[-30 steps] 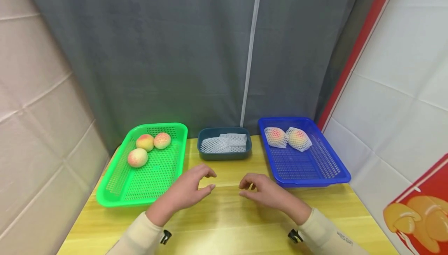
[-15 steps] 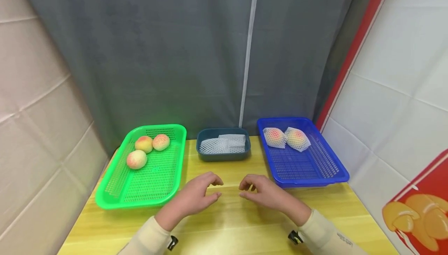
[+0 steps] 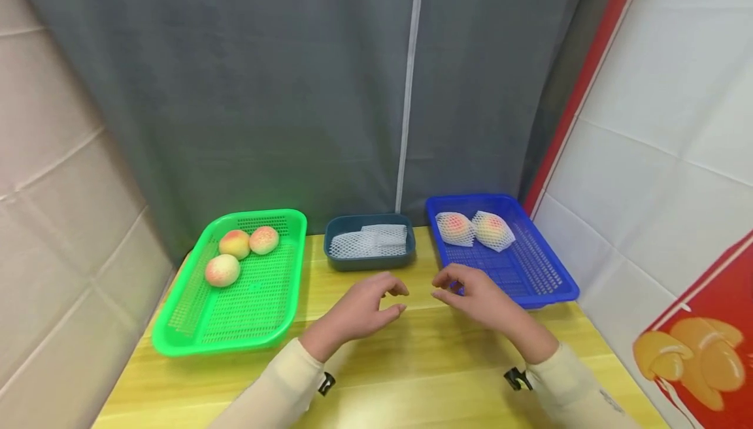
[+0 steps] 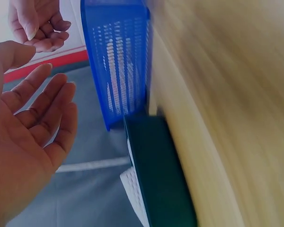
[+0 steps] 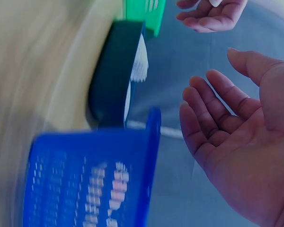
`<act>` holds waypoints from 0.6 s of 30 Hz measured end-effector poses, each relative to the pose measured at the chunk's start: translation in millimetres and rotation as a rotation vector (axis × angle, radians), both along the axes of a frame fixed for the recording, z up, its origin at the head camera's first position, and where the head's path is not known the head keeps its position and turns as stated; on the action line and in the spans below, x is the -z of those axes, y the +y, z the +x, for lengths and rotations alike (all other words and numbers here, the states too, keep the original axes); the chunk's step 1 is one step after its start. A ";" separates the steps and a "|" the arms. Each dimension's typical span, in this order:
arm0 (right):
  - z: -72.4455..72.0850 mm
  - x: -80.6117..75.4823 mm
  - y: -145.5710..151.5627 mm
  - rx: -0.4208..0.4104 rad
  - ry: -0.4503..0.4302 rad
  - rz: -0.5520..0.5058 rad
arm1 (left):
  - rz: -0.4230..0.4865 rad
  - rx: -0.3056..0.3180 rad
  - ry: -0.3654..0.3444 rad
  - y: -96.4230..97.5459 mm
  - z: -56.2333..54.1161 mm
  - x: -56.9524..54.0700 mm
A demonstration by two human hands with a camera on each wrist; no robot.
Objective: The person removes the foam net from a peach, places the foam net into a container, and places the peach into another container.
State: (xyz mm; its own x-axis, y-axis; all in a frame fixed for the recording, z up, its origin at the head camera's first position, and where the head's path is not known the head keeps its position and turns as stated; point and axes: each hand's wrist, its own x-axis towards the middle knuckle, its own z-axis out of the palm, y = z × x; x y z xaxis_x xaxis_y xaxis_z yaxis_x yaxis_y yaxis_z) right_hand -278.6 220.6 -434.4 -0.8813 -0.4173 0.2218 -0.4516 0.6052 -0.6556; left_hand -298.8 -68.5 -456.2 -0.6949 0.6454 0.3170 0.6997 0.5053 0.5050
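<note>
My left hand (image 3: 366, 308) hovers over the table in front of the dark teal tray (image 3: 369, 263), fingers loosely bent and nothing in them. Facing it across a small gap, my right hand (image 3: 479, 298) is also relaxed and holds nothing; it overlaps the near left corner of the blue basket (image 3: 547, 298) in the head view. White foam net sleeves (image 3: 367, 243) lie in the tray. Two peaches in foam nets, a left one (image 3: 455, 228) and a right one (image 3: 493, 230), sit at the back of the blue basket.
At the left stands a green basket (image 3: 259, 311) with three bare peaches (image 3: 222, 271) toward its back left. A grey curtain (image 3: 265, 89) hangs behind the wooden table (image 3: 400, 377). White panels (image 3: 635, 121) rise on the right.
Both hands have shifted right in the head view, the left hand further, so they are closer together. The head view has turned slightly right. Peaches, nets and baskets keep their places.
</note>
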 end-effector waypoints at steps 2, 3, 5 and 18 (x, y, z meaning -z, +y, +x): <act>0.5 -2.8 8.3 0.034 0.002 0.004 | 0.002 0.014 -0.006 10.4 -4.1 -1.3; 0.9 -4.0 11.9 0.048 0.003 0.007 | 0.004 0.021 -0.005 15.1 -6.0 -1.9; 1.7 -6.2 18.1 0.069 0.005 0.007 | 0.000 0.032 0.000 24.0 -9.0 -3.0; -4.4 -15.5 46.4 0.170 0.065 -0.005 | -0.132 0.191 0.224 100.8 -30.2 7.9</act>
State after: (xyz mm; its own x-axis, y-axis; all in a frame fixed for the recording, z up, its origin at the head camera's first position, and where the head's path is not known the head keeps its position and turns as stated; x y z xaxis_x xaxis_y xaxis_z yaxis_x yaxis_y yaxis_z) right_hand -283.0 267.0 -418.9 -0.9229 -0.2621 0.2820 -0.3842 0.6731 -0.6319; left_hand -329.0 32.3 -464.1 -0.4800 0.8030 0.3533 0.8744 0.4053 0.2667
